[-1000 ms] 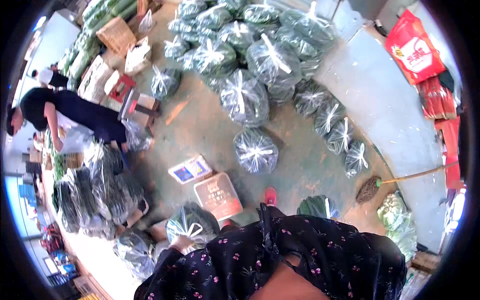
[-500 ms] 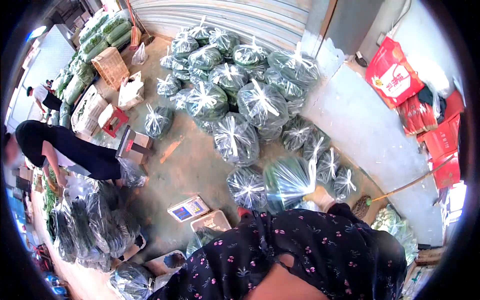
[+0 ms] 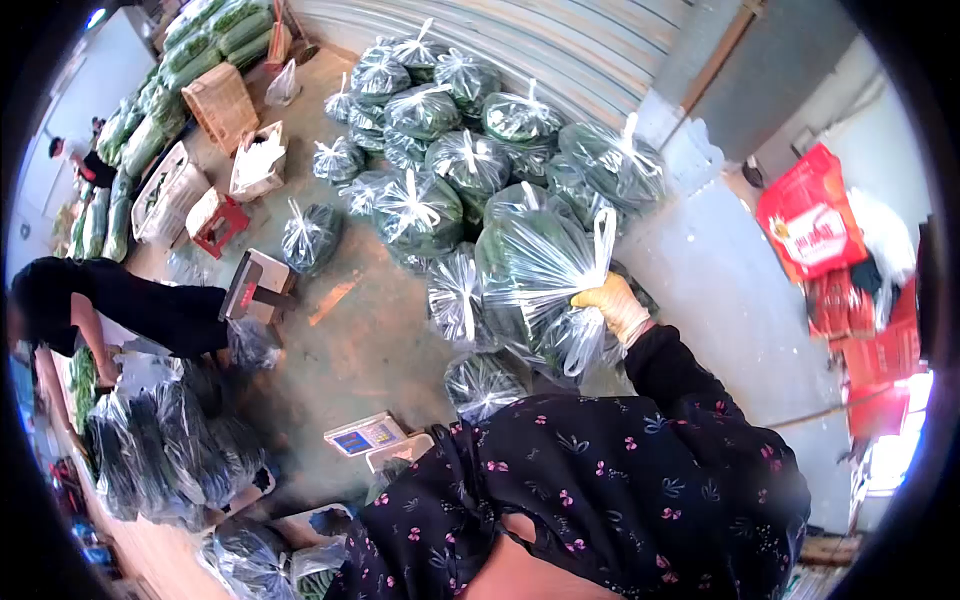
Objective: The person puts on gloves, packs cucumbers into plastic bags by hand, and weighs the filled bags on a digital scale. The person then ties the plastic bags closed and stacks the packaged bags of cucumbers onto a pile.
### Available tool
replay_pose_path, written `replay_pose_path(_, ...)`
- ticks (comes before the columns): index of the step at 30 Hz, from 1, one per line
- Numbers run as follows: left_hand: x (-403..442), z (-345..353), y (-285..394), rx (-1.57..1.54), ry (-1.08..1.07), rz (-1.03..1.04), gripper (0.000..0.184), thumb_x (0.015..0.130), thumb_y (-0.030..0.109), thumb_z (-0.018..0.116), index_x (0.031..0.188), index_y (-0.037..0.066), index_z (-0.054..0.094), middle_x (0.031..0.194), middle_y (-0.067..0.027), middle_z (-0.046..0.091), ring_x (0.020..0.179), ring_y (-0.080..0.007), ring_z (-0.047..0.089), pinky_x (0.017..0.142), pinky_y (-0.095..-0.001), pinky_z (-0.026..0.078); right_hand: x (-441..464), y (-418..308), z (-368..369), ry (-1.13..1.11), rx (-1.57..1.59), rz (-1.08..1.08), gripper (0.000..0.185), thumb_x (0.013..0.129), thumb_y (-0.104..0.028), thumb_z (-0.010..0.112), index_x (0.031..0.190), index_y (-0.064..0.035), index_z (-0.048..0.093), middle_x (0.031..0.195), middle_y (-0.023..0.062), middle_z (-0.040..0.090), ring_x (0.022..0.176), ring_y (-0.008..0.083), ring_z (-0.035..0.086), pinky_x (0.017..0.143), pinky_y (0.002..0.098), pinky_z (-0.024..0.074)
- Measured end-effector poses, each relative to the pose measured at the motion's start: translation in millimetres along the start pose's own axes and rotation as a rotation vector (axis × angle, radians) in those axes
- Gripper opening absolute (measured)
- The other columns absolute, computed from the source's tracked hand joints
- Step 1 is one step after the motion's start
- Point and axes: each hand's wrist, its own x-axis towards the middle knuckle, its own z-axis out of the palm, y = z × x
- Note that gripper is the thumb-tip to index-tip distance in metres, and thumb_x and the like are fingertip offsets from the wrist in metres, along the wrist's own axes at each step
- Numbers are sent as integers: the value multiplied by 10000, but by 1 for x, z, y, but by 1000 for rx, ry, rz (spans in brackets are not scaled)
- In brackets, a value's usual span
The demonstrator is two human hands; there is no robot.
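Observation:
My right hand (image 3: 615, 305), in a pale yellowish glove, is closed round the gathered top of a large clear bag of green vegetables (image 3: 535, 270). The bag is raised in front of the heap, its tied handles sticking up beside my fingers. Behind it are several tied bags of greens (image 3: 415, 210) piled on the floor. A smaller tied bag (image 3: 485, 385) sits below the held one, close to my body. My left hand is not in view.
At the left a person in dark clothes (image 3: 130, 300) bends over dark bags (image 3: 170, 450). A scale (image 3: 365, 435) lies on the floor near my body. Crates (image 3: 170, 195) and a red stool (image 3: 220, 222) stand at upper left, red bags (image 3: 810, 215) at the right.
My right hand has lifted the large bag up and forward toward the heap. Earlier, my left hand was at a bag at lower left; it has since gone out of view.

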Motion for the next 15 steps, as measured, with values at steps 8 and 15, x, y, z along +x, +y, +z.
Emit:
replay_pose_path(8, -12, 38, 56, -68, 27, -242, 365, 757, 355, 619, 1037, 122, 642, 955, -139, 659, 897, -295, 630, 778, -358, 489, 115, -11, -38, -227, -76, 194, 389, 659, 42, 658, 1043, 45, 598, 933, 71, 641, 828, 161, 597, 756, 275, 475)
replay_pose_path(15, -46, 59, 126, -94, -12, -310, 379, 745, 361, 637, 1032, 115, 643, 959, -145, 658, 903, -297, 627, 781, -351, 485, 185, -68, -71, -263, 29, 217, 389, 690, 11, 667, 1068, 33, 579, 954, 60, 631, 849, 151, 589, 774, 268, 467)
